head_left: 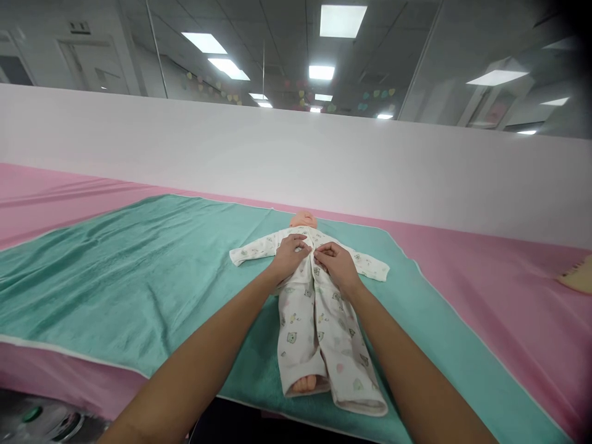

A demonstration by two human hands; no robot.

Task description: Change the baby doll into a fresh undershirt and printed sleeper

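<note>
A baby doll [304,218] lies on its back, its head at the far end and a foot [304,383] peeking out of one trouser leg. It wears a white baby sleepsuit [296,320] printed with small animals, sleeves spread to both sides. At the chest, my left hand [291,254] pinches the front edge of the sleepsuit. Close beside it, my right hand [335,262] pinches the other side of the front opening. Small fasteners, if any, are hidden by my fingers.
Under the doll is a green towel [115,271] over a pink sheet [485,283]. A white wall [277,154] with glass above rises behind. A beige object [576,275] lies at the right edge. Clear plastic items [46,422] sit below at the lower left.
</note>
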